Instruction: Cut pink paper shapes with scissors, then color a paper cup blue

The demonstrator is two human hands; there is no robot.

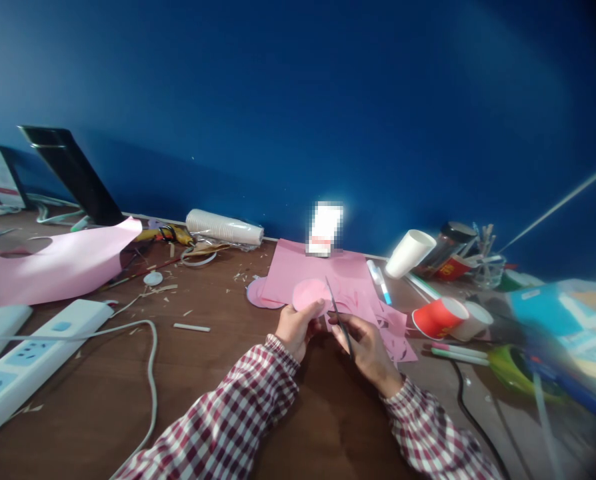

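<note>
Between thumb and fingers, my left hand (298, 328) pinches a rounded pink paper piece (308, 293). My right hand (365, 345) grips a pair of scissors (339, 319), its dark blades pointing up and away along the paper's right edge. Whether the blades touch the paper I cannot tell. Behind both hands lies a large pink sheet (288, 263), with another rounded pink piece (259, 293) partly under its left side. Cut pink scraps (401, 343) lie beyond my right hand.
A white power strip (43, 350) and its cable (153, 373) lie left. Stacked paper cups (223, 227) rest near the blue wall. Right are a white cup (411, 253), a red cup (435, 319), markers (461, 353) and a green tape roll (513, 373). A blurred-out bright object (325, 228) stands behind the sheet.
</note>
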